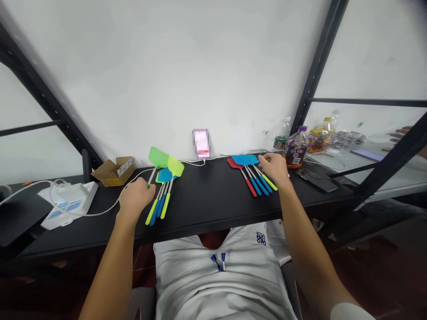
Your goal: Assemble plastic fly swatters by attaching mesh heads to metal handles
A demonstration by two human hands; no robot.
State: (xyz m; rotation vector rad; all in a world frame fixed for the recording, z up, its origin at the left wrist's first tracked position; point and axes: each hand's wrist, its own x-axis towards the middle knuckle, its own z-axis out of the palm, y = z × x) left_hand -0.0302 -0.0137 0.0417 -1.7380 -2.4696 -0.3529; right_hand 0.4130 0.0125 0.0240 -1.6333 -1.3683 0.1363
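Observation:
My left hand (137,198) is closed around the handle of a green fly swatter (158,157), its flat head raised toward the wall. Just right of that hand lies a fanned bunch of swatters, with a yellow-green fly swatter (175,166) on top and blue fly swatters (163,176) beneath. My right hand (274,168) has its fingers curled together at the right edge of a second bunch. A red fly swatter (235,163), several blue fly swatters (247,160) and a yellow-green handle (269,182) show there. Whatever its fingertips pinch is hidden.
A phone (201,144) leans on the wall, cabled. An open cardboard box (115,172) and a white power adapter (71,195) are left on the black table (203,195). Drink bottles (296,149) and a dark phone (316,179) sit right. Black posts flank the table.

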